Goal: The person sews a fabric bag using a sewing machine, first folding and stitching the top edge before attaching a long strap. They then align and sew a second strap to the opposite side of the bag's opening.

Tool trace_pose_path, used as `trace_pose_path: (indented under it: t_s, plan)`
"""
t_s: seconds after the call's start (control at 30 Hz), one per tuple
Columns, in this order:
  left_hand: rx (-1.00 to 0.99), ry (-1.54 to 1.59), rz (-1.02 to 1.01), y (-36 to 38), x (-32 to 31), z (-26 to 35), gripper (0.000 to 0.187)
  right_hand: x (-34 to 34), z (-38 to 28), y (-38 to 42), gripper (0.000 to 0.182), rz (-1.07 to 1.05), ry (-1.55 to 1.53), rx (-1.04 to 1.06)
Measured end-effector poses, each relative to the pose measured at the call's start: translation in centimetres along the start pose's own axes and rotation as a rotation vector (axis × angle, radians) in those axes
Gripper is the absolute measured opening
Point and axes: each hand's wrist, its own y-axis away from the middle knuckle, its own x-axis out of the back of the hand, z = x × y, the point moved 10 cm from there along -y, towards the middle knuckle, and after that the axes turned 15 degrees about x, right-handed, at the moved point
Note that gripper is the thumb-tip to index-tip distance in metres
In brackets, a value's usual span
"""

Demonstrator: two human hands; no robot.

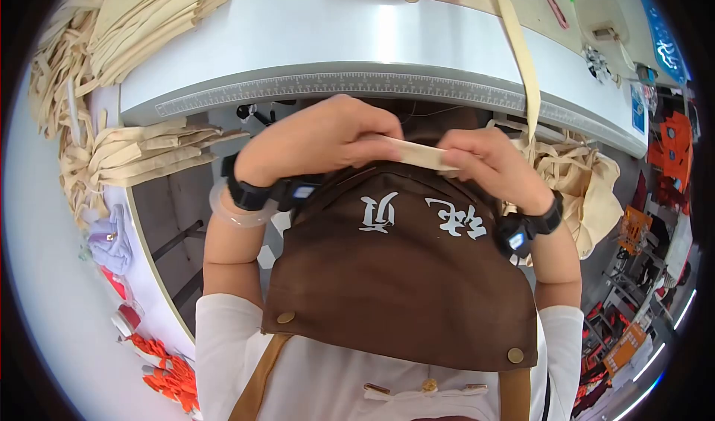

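A short cream fabric strip [419, 154] is stretched between my two hands, in front of the brown apron [402, 272] and just off the table's front edge. My left hand [346, 138] pinches one end between thumb and fingers. The other end sits in the closed fingers of my right hand [488, 160]. Beside my right hand, a long cream strap [515, 45] runs down from the table and hangs over its edge. Cream cloth [585, 190] hangs in a bunch to the right of that hand.
A ruler [342, 86] lines the front edge of the white table [313, 26]. Cream fabric stacks [160, 19] lie at the upper left, with more cream pieces [160, 149] below. Pink-handled snips [553, 4] rest near machine parts [607, 32]. Orange cloth [171, 376] lies lower left.
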Motion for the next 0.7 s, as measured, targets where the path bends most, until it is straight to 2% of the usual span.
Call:
trace_pose_path:
  t_s: [0.1, 0.27, 0.3, 0.33, 0.43, 0.47, 0.53, 0.57, 0.7]
  plan:
    - [0.129, 0.065, 0.049, 2.3, 2.8, -3.8, 0.019, 2.6, 0.5, 2.6, 0.024, 0.141, 0.066, 0.014]
    - [0.382, 0.042, 0.188, 5.3, 6.0, -8.6, 0.02, 4.5, 6.0, 8.5, 0.026, 0.131, 0.04, -0.206]
    - [0.357, 0.023, 0.22, 5.4, 6.2, -8.5, 0.02, 4.6, 6.6, 9.0, 0.026, 0.117, 0.053, -0.26]
    - [0.33, 0.004, 0.252, 5.4, 6.2, -8.3, 0.019, 4.7, 7.5, 10.0, 0.023, 0.01, 0.133, -0.398]
    - [0.15, -0.131, 0.376, 4.5, 5.4, -5.4, 0.012, 3.8, 4.7, 7.1, 0.021, 0.04, 0.26, -0.169]
    - [0.07, -0.192, 0.423, 3.8, 5.0, -3.9, 0.009, 3.2, 4.2, 5.9, 0.029, 0.043, 0.201, -0.197]
    - [-0.162, -0.288, 0.503, 2.6, 3.5, -1.1, 0.01, 2.5, 1.3, 2.2, 0.036, 0.129, 0.193, 0.029]
    - [-0.28, -0.334, 0.542, 2.2, 2.7, 0.3, 0.011, 2.0, 0.4, 0.7, 0.035, 0.137, 0.196, 0.089]
    - [-0.452, -0.447, 0.626, 1.6, 1.3, 3.7, 0.015, 0.8, -2.3, -2.9, 0.028, 0.126, 0.262, 0.282]
